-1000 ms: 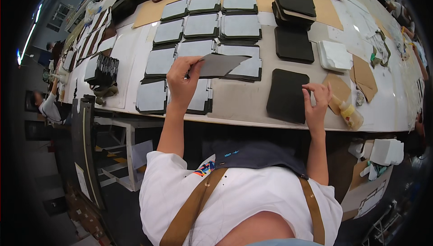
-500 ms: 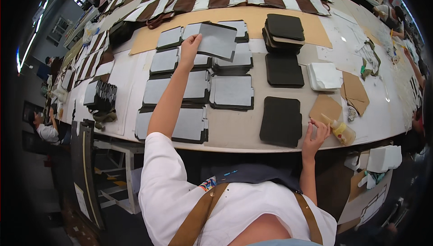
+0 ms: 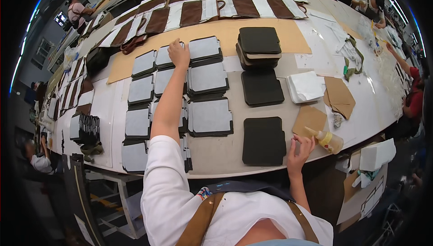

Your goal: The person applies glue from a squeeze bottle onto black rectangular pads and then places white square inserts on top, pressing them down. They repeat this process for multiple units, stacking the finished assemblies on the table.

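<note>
faces a wide white table [image 3: 361, 113], lined along its far side by a long band of brown and white pieces [image 3: 194, 13]. has a tan sheet [image 3: 293, 43] spread just before that band. looks down on grey-topped stacks [image 3: 207, 78], set close together in three columns left of the middle and partly covered by the left forearm [image 3: 170, 106]. has black stacks [image 3: 262, 87] to the right of these, three in a column, tallest at the far end. further right, has a white pile [image 3: 306, 87], then brown card pieces [image 3: 339, 97] at differing angles. holds the right hand [image 3: 300, 153] near the table's edge, just beside the nearest of the black stacks, with fingers loosely bent; cannot tell a small gap from a meeting of thumb and forefinger. has the left hand [image 3: 180, 55] out over the far row, at the middle one of the grey-topped stacks; cannot tell a grip from a mere touch. has a yellow bottle [image 3: 330, 143] just right of the right hand.
</note>
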Tool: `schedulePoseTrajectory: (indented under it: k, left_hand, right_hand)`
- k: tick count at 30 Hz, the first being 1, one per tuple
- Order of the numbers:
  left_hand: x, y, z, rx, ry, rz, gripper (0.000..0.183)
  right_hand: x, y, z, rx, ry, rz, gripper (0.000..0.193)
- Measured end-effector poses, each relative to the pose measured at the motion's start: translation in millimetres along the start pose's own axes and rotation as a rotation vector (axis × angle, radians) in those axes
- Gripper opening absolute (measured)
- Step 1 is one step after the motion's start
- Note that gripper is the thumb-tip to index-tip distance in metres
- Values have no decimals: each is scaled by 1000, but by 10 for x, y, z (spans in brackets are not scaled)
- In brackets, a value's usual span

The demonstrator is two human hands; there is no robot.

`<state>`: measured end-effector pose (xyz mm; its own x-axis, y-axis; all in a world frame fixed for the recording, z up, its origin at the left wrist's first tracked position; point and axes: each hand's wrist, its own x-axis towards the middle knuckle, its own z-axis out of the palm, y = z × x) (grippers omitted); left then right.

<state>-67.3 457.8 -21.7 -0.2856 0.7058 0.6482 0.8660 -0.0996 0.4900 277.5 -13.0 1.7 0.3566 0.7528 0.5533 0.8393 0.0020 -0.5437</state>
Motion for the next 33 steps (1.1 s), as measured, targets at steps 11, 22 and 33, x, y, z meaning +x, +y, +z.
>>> schedulePoseTrajectory:
  k: [11,22,33]
  left_hand:
    - [-930,967,-2002,-387,-720,400,16]
    - [-2843,1252,-3002,-291,-1051,759,79]
    - [-2968,1358,-2717,-424,-701,698,55]
  right_hand:
    - [205,546,-550,-240,379,112,35]
    - [247,1344,-1227,382,-169,670,65]
    - [313,925,-1202,1156,261,620,49]
